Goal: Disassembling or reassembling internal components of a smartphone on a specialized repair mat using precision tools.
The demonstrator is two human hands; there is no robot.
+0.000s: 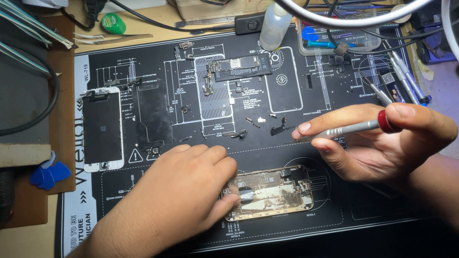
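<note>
Landmark: black repair mat with white line drawings (287, 210), spread across the wooden bench.
Left hand (184, 193): palm down on the mat's near part, fingers pressed against the left end of the opened gold-rimmed phone shell (270, 192), pinning it flat.
Phone shell: lies lengthwise near the mat's front edge, inside up.
Right hand (377, 143): above the mat's right side, fingers pinched shut on a slim silver screwdriver with a red cap (351, 128), its tip pointing left.
Screen: white-framed phone display panel (101, 129), at the mat's left edge.
Board: dark narrow circuit board (241, 67), near the mat's far edge.
Bottle: translucent plastic squeeze bottle (275, 26), at the mat's far edge.
</note>
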